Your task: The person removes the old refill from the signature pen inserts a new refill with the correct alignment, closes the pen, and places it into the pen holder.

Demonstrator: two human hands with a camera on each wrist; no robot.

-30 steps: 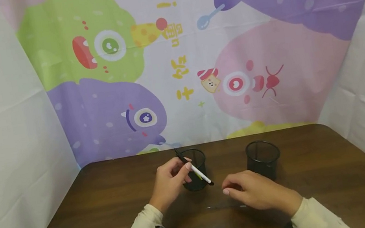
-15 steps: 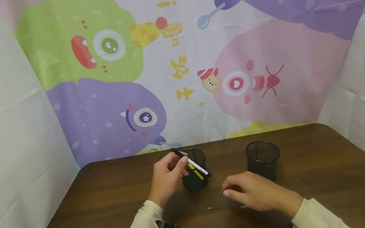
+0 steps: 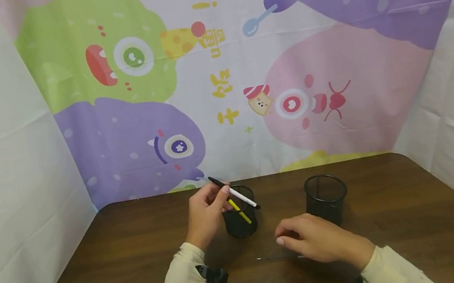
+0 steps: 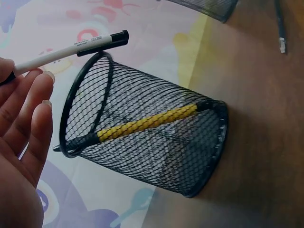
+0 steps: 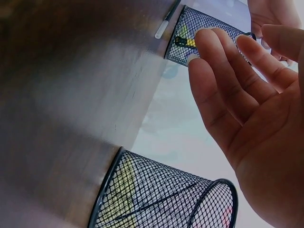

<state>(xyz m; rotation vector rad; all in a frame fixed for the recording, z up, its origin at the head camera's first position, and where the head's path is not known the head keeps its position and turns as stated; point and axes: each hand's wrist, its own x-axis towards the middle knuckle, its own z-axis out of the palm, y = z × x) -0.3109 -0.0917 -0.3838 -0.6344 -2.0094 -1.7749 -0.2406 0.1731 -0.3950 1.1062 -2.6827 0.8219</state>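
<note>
My left hand pinches a white pen with black ends between thumb and fingers, holding it slantwise over the rim of the left black mesh pen cup. Inside that cup leans a yellow pen with black ends, one tip poking past the rim. My right hand hovers low over the table, fingers loosely bent around nothing. Beside it a thin dark pen with a pale tip lies on the wood, its other end hidden behind the hand in the head view.
A second black mesh pen cup stands to the right, just beyond my right hand, which covers part of its base. Both cups are on a dark brown wooden table. Behind the table hangs a cloth with cartoon monsters; pale cloth sides flank it.
My left hand has shifted slightly up and to the left with the white pen, and more of the yellow pen shows in the left cup. My right hand has stayed in place.
</note>
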